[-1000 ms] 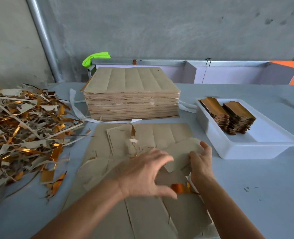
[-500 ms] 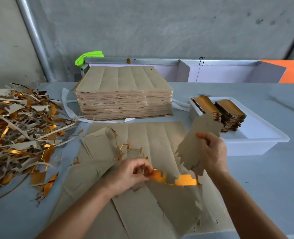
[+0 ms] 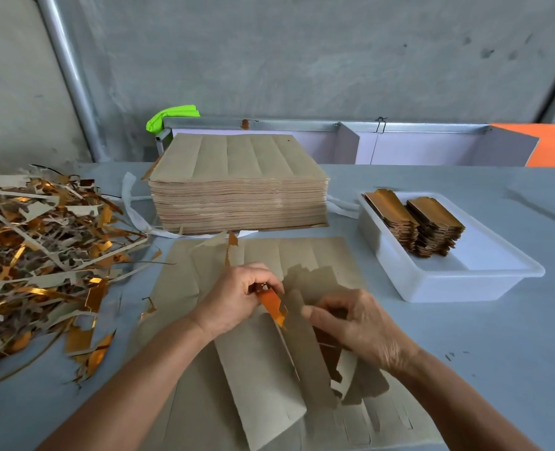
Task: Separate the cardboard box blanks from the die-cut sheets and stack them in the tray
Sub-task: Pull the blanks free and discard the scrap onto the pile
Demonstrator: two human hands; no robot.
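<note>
A grey-brown die-cut sheet lies flat in front of me, with a partly torn sheet lifted on top of it. My left hand pinches that torn sheet's upper edge, where the gold underside shows. My right hand grips a narrow box blank and other loose blanks beside the tear. A tall stack of uncut sheets stands behind. The white tray at the right holds two stacks of gold-faced blanks.
A big heap of gold and grey scrap strips covers the table's left side. A metal-framed partition and a green cloth stand at the table's back edge, against a concrete wall.
My right hand, which held a separated blank up near the tray, has come down to the torn sheet. My left hand has shifted right and up along the tear.
</note>
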